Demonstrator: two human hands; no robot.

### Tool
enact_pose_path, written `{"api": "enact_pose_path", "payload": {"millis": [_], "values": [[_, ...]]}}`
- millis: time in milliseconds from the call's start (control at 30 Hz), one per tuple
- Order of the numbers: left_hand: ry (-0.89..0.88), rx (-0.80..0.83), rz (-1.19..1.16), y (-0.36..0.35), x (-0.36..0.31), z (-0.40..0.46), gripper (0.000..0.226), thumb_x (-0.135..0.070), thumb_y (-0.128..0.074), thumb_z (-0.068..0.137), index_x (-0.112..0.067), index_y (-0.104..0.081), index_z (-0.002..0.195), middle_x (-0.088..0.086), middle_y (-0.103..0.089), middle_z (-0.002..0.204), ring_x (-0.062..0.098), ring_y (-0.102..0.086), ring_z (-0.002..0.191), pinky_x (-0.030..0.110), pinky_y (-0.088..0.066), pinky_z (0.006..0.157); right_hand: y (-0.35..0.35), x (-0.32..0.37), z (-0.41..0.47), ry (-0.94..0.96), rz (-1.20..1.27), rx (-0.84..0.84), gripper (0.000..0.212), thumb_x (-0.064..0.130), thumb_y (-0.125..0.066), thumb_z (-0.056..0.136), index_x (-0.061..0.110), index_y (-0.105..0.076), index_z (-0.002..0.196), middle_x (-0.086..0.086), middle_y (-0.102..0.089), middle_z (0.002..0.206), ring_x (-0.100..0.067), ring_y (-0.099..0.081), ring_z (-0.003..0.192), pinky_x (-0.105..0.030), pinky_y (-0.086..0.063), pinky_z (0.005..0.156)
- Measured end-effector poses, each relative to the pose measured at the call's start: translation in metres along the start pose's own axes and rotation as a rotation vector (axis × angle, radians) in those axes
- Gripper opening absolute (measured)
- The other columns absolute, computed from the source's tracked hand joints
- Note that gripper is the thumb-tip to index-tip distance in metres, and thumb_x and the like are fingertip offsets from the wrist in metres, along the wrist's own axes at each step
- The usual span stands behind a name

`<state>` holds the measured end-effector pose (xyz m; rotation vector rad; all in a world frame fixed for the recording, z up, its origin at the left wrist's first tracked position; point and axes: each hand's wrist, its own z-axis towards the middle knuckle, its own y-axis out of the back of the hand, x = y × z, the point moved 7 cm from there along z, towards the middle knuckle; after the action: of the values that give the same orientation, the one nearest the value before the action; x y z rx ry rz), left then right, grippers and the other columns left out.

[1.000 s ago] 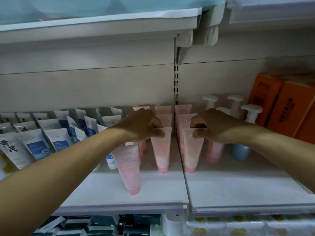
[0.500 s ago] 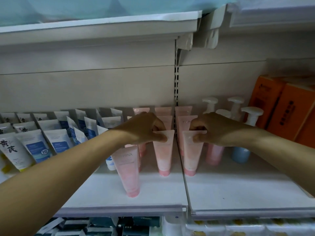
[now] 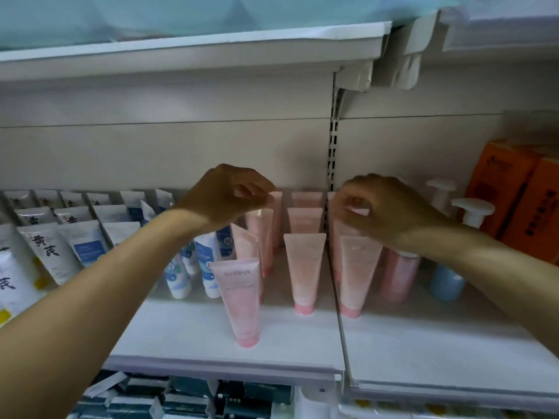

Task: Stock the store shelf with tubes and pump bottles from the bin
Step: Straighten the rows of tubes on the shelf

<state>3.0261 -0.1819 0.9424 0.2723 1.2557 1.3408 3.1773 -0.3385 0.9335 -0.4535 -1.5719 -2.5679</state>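
- On the white shelf (image 3: 187, 334), mid-depth: both hands are raised above the pink tube rows, fingers curled.
- left hand (image 3: 225, 196): thumb and fingertips pinched together at the crimped top of a pink tube in the second row (image 3: 259, 234). Looks like it pinches that edge; contact is partly hidden by the fingers.
- right hand (image 3: 382, 207): fingers curled down over the top of a rear pink tube (image 3: 340, 237) just right of the shelf seam, thumb and fingers on its top edge. Grasp looks like a pinch.
- Front pink tube (image 3: 242, 300), printed lettering on it, stands cap-down nearest the front edge, apart from both hands.
- Two more pink tubes stand cap-down behind it, one left of the seam (image 3: 304, 270), one right of it (image 3: 357, 273). Neither is touched.
- Pump bottles toward the right end of the shelf: a pink one (image 3: 397, 275) under the right wrist, a blue one (image 3: 446, 282) beside it, white pump heads (image 3: 473, 208) behind.
- Left end of the shelf: rows of white and blue tubes (image 3: 87, 246), leaning back.
- Far right end: orange cartons (image 3: 520, 195).
- Bin not in view.
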Motion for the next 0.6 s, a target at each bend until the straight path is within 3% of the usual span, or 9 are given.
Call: {"api": "enact_pose_path", "payload": {"millis": [133, 267, 433, 500, 600], "values": [[0.015, 0.01, 0.033, 0.01, 0.028, -0.004, 0.016, -0.027, -0.07, 0.086, -0.03, -0.071, 0.101, -0.013, -0.07, 0.101, -0.003, -0.061, 0.092, 0.009, -0.044, 0.078, -0.006, 0.012, 0.021, 0.011, 0.016, 0.012, 0.025, 0.042, -0.057, 0.087, 0.023, -0.066, 0.1, 0.014, -0.062, 0.094, -0.001, -0.057, 0.085, -0.03, -0.05, 0.078], [-0.034, 0.162, 0.12, 0.012, 0.048, -0.003, 0.014, -0.029, -0.069, 0.087, -0.039, -0.068, 0.097, -0.02, -0.068, 0.102, 0.0, -0.062, 0.098, 0.026, -0.049, 0.094, -0.028, 0.028, 0.053, 0.028, 0.019, 0.102, 0.017, 0.037, -0.064, 0.087, 0.025, -0.069, 0.098, 0.014, -0.067, 0.092, -0.001, -0.062, 0.084, -0.031, -0.053, 0.08], [-0.156, 0.275, 0.241, 0.009, 0.058, -0.001, 0.012, -0.042, -0.07, 0.084, -0.044, -0.069, 0.096, -0.025, -0.065, 0.104, -0.001, -0.055, 0.102, 0.037, -0.034, 0.105, -0.063, 0.047, 0.097, 0.06, -0.174, 0.176, 0.019, 0.036, -0.066, 0.087, 0.022, -0.072, 0.1, 0.009, -0.069, 0.096, -0.011, -0.063, 0.084, -0.037, -0.053, 0.083], [-0.179, 0.251, 0.297, 0.005, 0.061, 0.001, 0.018, -0.044, -0.07, 0.083, -0.04, -0.071, 0.101, -0.024, -0.066, 0.106, 0.0, -0.051, 0.103, 0.035, -0.027, 0.104, -0.073, 0.05, 0.11, 0.069, -0.263, 0.193, 0.021, 0.038, -0.066, 0.086, 0.022, -0.072, 0.099, 0.005, -0.068, 0.098, -0.014, -0.062, 0.085, -0.033, -0.049, 0.08], [-0.228, 0.248, 0.32, -0.004, 0.063, 0.002, 0.021, -0.046, -0.069, 0.083, -0.039, -0.071, 0.103, -0.022, -0.067, 0.108, -0.001, -0.05, 0.104, 0.023, -0.018, 0.087, -0.089, 0.046, 0.122, 0.058, -0.376, 0.225, 0.017, 0.047, -0.066, 0.083, 0.032, -0.068, 0.09, 0.008, -0.061, 0.093, -0.014, -0.055, 0.088, -0.031, -0.038, 0.075]]}}
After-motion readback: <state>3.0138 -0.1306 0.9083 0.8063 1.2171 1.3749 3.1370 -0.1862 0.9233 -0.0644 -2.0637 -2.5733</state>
